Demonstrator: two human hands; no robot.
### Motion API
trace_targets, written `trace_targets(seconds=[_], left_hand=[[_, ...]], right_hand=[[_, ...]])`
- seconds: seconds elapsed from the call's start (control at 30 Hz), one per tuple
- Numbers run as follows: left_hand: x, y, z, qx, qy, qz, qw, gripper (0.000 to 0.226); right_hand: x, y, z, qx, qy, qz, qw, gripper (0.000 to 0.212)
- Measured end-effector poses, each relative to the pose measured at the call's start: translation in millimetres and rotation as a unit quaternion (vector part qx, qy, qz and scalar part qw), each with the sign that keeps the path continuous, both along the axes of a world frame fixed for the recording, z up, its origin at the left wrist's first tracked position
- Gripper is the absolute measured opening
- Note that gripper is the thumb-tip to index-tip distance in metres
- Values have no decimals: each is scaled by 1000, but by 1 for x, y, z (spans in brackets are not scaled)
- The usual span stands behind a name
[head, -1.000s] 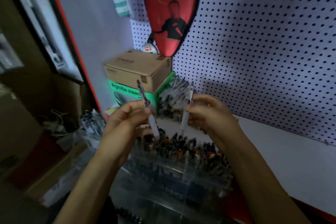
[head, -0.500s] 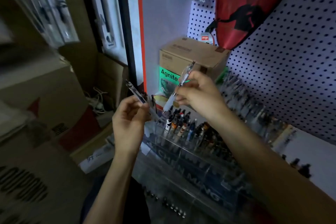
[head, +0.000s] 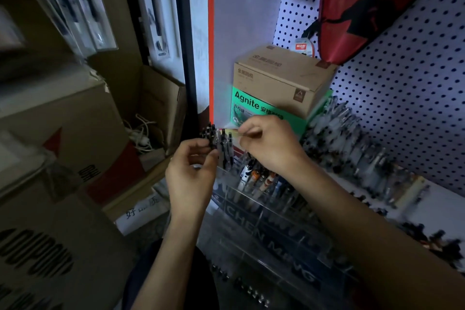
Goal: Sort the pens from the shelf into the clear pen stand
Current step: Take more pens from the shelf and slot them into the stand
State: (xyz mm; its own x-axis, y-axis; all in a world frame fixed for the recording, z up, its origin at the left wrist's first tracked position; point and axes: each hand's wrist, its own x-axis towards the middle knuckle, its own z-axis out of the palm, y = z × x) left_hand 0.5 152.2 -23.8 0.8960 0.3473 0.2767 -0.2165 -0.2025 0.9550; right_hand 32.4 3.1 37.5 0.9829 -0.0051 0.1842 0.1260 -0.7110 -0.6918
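Observation:
The clear pen stand [head: 261, 219] with tiered compartments stands at the shelf's front and holds several pens [head: 254, 178]. At its left end a bunch of black-topped pens [head: 219, 141] stands upright. My left hand [head: 191, 173] curls its fingers and thumb against this bunch, seemingly pinching a pen there. Just right of the bunch, my right hand [head: 269, 143] pinches the top of a thin clear pen [head: 235, 133], which is blurred. More pens [head: 352, 148] lie in a long row on the shelf behind the stand.
A brown carton [head: 281, 78] sits on a green Agnite box [head: 254, 108] in the back corner. A red racket cover [head: 364, 7] hangs on the pegboard [head: 415, 88]. Cardboard boxes [head: 63, 138] and cables [head: 141, 133] fill the space to the left.
The view swung left. Both hands dropped towards the stand's left end: the left hand's pen now stands among the black-topped bunch, and the right hand's pen came down beside it.

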Motion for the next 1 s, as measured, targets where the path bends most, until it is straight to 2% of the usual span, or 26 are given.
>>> trace_targets(seconds=[0.13,0.27,0.43,0.63,0.7,0.83,1.0], left_hand=[[-9,-3,8,-2,-34,-42,999,11],[-19,-17,20,-70,-7,-171,983,9],[-22,-53,43,-67,-28,-286,955,10],[-14,-115,70,58,-33,-389,919,17],[-13,-134,78,99,-37,-426,899,13],[-12,-174,80,170,-20,-476,863,13],[-10,-219,71,275,14,-500,821,8]], right_hand=[[-19,-19,11,6,-10,20,1000,15],[-49,-53,17,3,-20,24,1000,12],[-91,-104,23,-6,-54,-12,998,11],[-132,-175,30,22,-41,-109,993,6],[-139,-198,28,35,-30,-147,988,6],[-145,-240,11,49,24,-214,975,8],[-134,-282,-41,-27,64,-272,960,21]])
